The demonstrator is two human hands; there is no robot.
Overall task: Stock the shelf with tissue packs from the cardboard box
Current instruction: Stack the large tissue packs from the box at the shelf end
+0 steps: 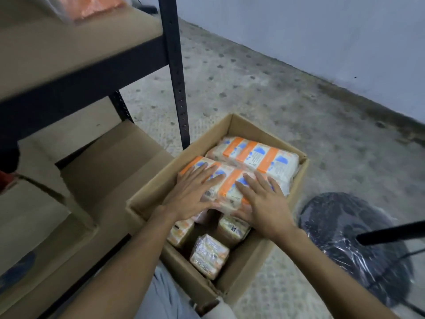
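An open cardboard box [239, 268] stands on the floor and holds several tissue packs in clear wrap with orange bands. My left hand [190, 192] and my right hand [264, 201] both lie flat, fingers spread, on the near top tissue pack [230, 180]. My thumbs reach under its near edge. A second pack [255, 155] lies behind it, and smaller packs [210, 255] stand lower in the near part of the box. The shelf [69, 72], a dark metal frame with tan boards, rises at the left.
Cardboard boxes [110, 166] fill the lower shelf level at left. An orange bag [92, 5] lies on the upper board. A black plastic-wrapped round object [349, 238] with a dark pole sits right of the box. A grey wall [322, 42] runs behind the speckled floor.
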